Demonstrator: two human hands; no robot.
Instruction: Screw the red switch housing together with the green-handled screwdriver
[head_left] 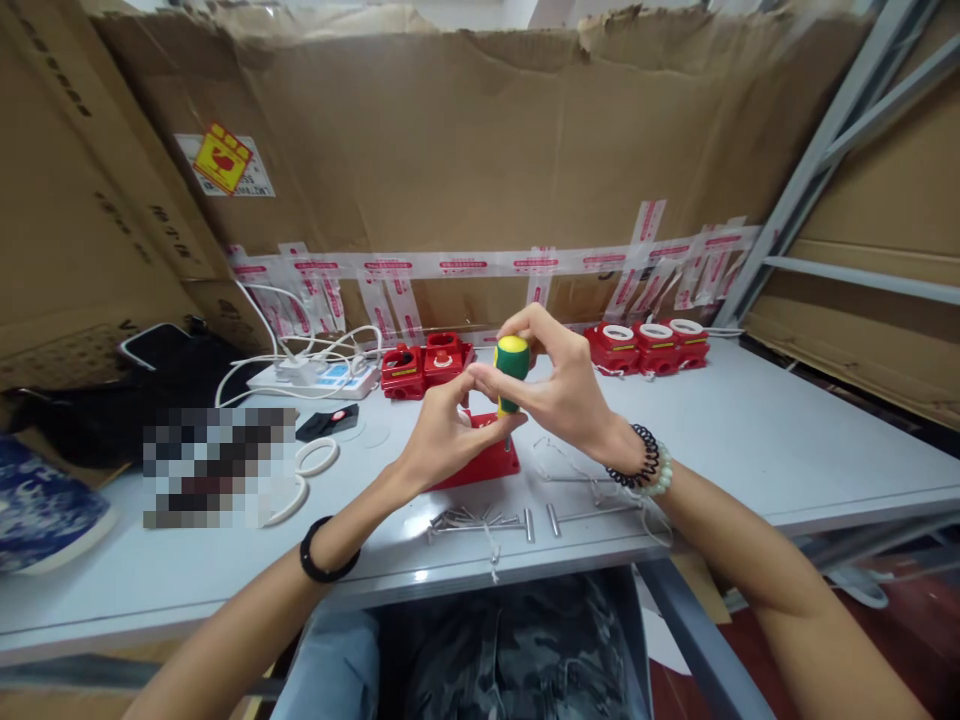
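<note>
At the centre of the frame the right hand [564,388] is gripping a green screwdriver handle with a yellow cap [512,368], fingers curled and pinched around its top, holding it upright over a red plastic part [484,460]; the left hand [444,432] is pressing down on that red part, its thumb and fingertips closing toward the handle's lower end; the part is lying on the pale table [787,450] just below centre; metal screws [480,520] are lying scattered nearer the bottom edge; red boxes [651,345] are standing in a row right of centre, further red units [424,368] left of centre; a white power strip [319,378] is sitting at middle left.
</note>
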